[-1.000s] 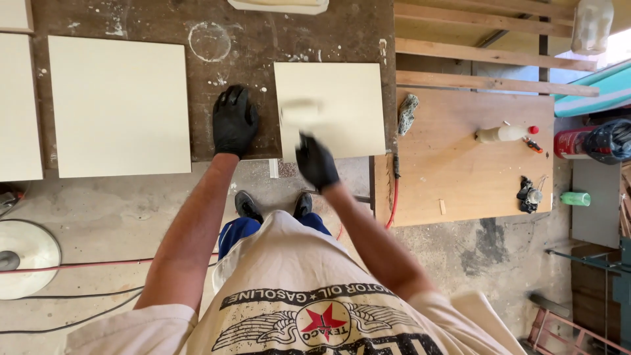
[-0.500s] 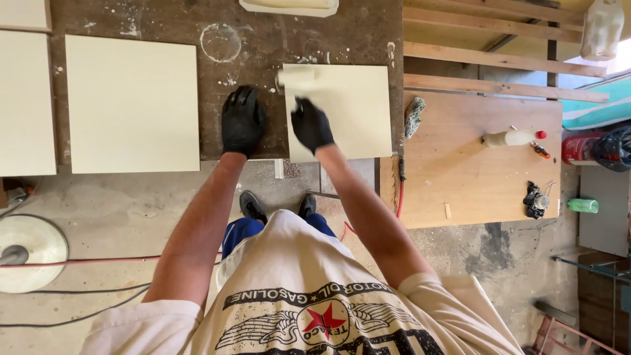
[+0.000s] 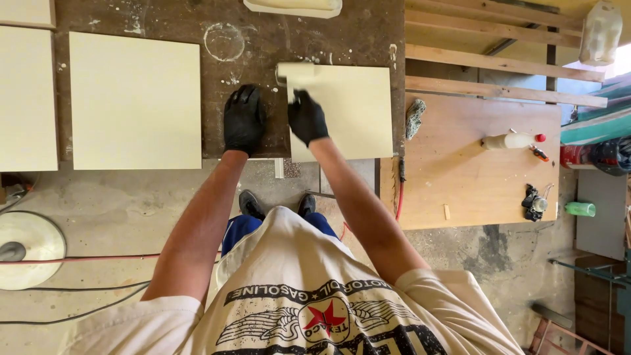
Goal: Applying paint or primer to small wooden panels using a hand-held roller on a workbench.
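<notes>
**Rolling paint across the right-hand panel**

Working at the dark, paint-spattered workbench (image 3: 263, 59), we held a small cream paint roller (image 3: 296, 71) at the far left corner of the cream panel (image 3: 355, 112) that lay near the bench's right edge. Our right hand (image 3: 307, 118), in a black glove, was closed around the roller's handle, fingers curled together over it. Our left hand (image 3: 244, 119), gloved the same, lay flat on the bare bench just beside the panel's left edge, its fingers slightly spread and holding nothing.

We judged the coating stroke to be the step in hand, with the roller at the far end of a pass along the left edge. The next move seemed to call for an even pull toward the near edge, then passes shifted rightward.

A larger cream panel (image 3: 135, 102) lay well to the left, another (image 3: 26, 98) at the bench's left edge. A paint tray (image 3: 292, 8) sat at the far edge.
</notes>
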